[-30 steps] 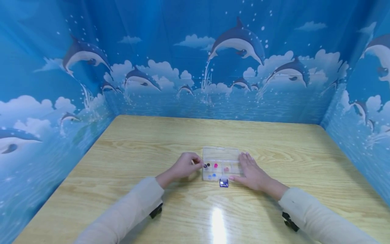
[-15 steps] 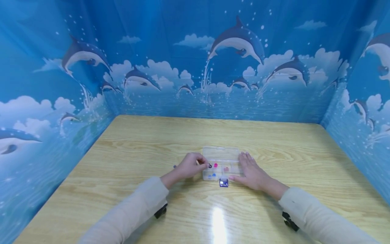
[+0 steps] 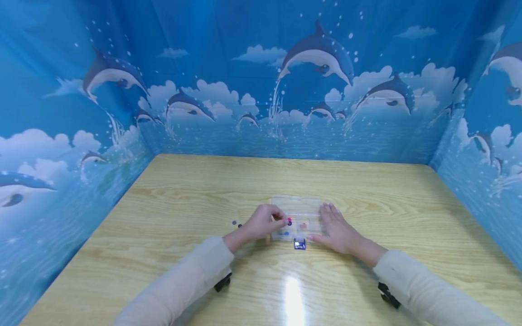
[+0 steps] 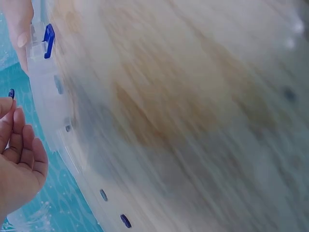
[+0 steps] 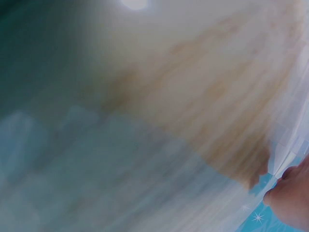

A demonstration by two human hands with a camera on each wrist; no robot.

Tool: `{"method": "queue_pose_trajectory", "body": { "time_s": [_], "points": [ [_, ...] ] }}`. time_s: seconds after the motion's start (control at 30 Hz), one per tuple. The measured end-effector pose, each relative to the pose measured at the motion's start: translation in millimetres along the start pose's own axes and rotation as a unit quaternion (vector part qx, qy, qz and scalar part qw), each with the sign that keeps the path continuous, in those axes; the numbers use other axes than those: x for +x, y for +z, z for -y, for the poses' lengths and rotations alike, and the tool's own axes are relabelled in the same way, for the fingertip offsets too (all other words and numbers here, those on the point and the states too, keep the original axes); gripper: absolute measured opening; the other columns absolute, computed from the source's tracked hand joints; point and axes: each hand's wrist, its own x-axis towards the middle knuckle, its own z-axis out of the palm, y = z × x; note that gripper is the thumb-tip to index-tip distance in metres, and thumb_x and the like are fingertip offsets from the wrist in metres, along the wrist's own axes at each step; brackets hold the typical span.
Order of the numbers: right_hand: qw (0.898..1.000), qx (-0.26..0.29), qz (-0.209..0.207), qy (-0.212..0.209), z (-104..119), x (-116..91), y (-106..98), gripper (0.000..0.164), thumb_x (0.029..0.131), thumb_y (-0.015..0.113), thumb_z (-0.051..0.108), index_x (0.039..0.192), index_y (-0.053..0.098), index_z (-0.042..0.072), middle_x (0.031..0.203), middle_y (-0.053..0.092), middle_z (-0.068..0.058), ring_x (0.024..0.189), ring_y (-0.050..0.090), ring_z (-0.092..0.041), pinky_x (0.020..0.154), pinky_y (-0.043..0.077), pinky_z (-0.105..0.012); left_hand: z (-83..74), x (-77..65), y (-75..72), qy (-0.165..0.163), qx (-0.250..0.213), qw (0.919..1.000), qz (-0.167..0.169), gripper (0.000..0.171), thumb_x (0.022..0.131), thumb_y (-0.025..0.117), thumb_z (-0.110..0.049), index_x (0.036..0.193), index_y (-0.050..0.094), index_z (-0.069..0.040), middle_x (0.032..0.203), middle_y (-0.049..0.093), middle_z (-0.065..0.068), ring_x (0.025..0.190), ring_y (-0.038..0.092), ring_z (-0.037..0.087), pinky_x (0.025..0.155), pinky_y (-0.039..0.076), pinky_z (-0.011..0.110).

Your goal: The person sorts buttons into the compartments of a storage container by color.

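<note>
My left hand is over the left side of a clear plastic compartment box. Between thumb and forefinger it pinches a small dark round button, its other fingers loosely bent. Just beyond the fingertips in the head view is a bright pink button in the box. Blue buttons lie in a front compartment, and a reddish piece in a middle one. My right hand rests along the box's right end, fingers straight and thumb at the front edge. The clear lid lies back, away from me.
A blue latch sticks out from the box's front. Left of the box, a greyish button and a dark button lie on the wooden table. A dolphin-print curtain surrounds the table's back and sides.
My left hand has moved right, from the box's left edge to over its compartments, with the dark button pinched. Buttons on the table behind it have come into view. The right hand has stayed put.
</note>
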Motion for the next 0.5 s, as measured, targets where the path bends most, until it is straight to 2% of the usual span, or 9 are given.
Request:
{"method": "queue_pose_trajectory", "body": {
  "time_s": [0.5],
  "points": [
    [1.0,0.009,0.005,-0.002,-2,0,1,0.099,0.086,0.048,0.061,0.141,0.013,-0.014,0.149,0.011,-0.032,0.139,0.005,-0.047,0.114,0.011,-0.054,-18.0,13.3,21.3,0.01,-0.014,0.9998,0.008,0.006,0.083,0.064,-0.008,0.083,0.069,-0.003,0.081,0.065,0.006,0.068,0.051,0.007,0.061,0.045,0.013]
  ]
}}
